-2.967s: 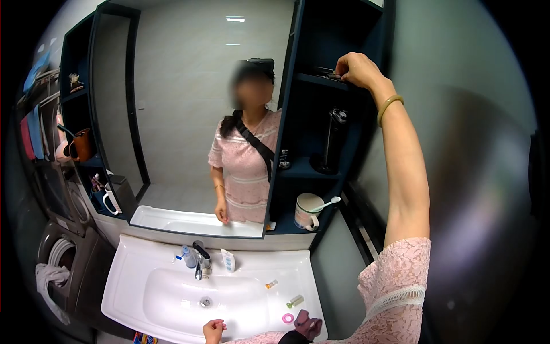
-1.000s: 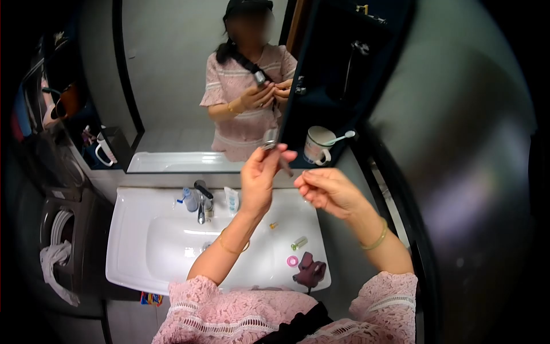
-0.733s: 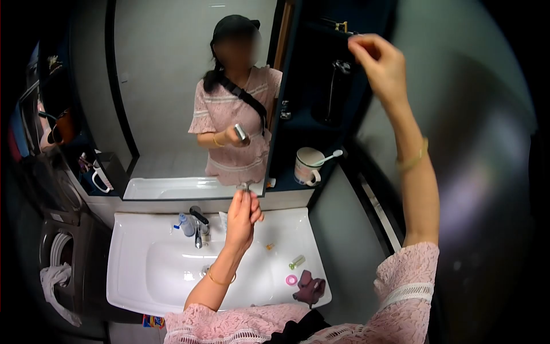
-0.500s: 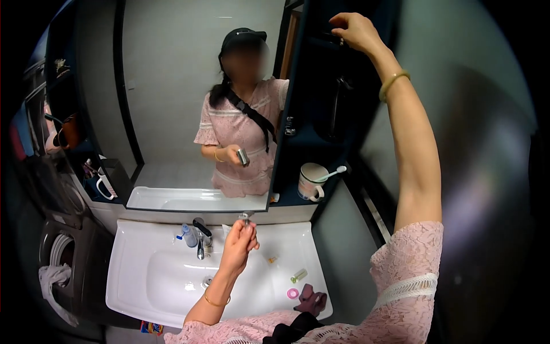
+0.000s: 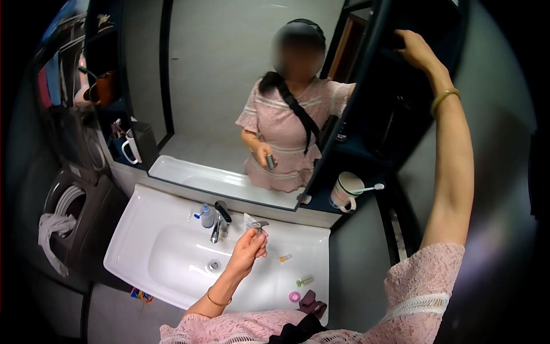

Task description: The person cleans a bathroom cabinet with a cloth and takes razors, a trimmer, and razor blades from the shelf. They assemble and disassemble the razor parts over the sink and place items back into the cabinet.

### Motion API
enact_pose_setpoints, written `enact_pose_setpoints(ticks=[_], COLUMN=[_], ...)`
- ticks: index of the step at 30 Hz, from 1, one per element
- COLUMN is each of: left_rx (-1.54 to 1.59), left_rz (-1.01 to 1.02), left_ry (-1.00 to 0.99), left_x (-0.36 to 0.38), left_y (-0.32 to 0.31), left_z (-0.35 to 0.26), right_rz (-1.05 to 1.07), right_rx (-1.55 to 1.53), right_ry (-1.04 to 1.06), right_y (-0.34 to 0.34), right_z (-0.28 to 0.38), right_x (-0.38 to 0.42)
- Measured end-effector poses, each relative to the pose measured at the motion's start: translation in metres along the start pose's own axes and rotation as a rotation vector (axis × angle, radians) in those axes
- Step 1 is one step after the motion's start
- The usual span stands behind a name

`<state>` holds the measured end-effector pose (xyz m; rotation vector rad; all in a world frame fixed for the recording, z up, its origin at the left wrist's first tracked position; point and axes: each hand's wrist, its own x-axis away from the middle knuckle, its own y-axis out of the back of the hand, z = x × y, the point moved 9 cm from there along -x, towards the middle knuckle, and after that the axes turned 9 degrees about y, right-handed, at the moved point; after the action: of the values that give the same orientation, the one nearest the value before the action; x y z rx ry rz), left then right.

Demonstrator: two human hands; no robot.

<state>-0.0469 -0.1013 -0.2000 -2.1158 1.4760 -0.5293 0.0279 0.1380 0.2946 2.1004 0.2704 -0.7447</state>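
My left hand (image 5: 250, 247) is closed around a small metallic object (image 5: 259, 224), held upright above the back right part of the white sink (image 5: 172, 252). High on the right, my right hand (image 5: 417, 49) reaches to the upper part of the dark open shelf (image 5: 358, 150), its fingers bent. Whatever its fingertips touch is lost in the dark. Below it, a mug (image 5: 345, 192) with a toothbrush (image 5: 369, 188) across its rim stands on the lowest shelf.
Around the faucet (image 5: 216, 229) stands a blue bottle (image 5: 207, 216). A green clip-like item (image 5: 305, 281), a pink ring (image 5: 294, 296) and a dark cloth (image 5: 311, 304) lie on the sink's right side. A mirror (image 5: 212, 86) hangs above; a washing machine (image 5: 91, 218) stands left.
The view has turned and tilted, so the sink and mirror appear rotated. My right hand stays raised at the shelf, its fingers now nearer the dark interior. My left hand still holds the metallic object.
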Motion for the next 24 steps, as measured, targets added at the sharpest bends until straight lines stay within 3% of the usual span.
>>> enact_pose_setpoints(ticks=[11, 13, 15, 17, 24], left_rx=[0.041, 0.047, 0.118, 0.14, 0.306], left_rz=[-0.052, -0.029, -0.005, 0.001, 0.154], left_ry=[0.05, 0.048, 0.079, 0.088, 0.237], left_x=[0.006, 0.007, 0.006, 0.005, -0.004], left_y=[0.005, 0.004, 0.003, 0.0, -0.018], left_z=[0.001, 0.001, 0.004, 0.005, 0.016], right_rz=[-0.263, -0.209, -0.272, -0.331, -0.495], right_rx=[0.27, 0.255, 0.29, 0.239, 0.137], right_ry=[0.092, 0.045, 0.073, -0.03, 0.03], right_y=[0.038, 0.052, 0.07, 0.087, 0.116], right_z=[0.013, 0.014, 0.015, 0.01, 0.047], right_x=[0.015, 0.018, 0.028, 0.042, 0.113])
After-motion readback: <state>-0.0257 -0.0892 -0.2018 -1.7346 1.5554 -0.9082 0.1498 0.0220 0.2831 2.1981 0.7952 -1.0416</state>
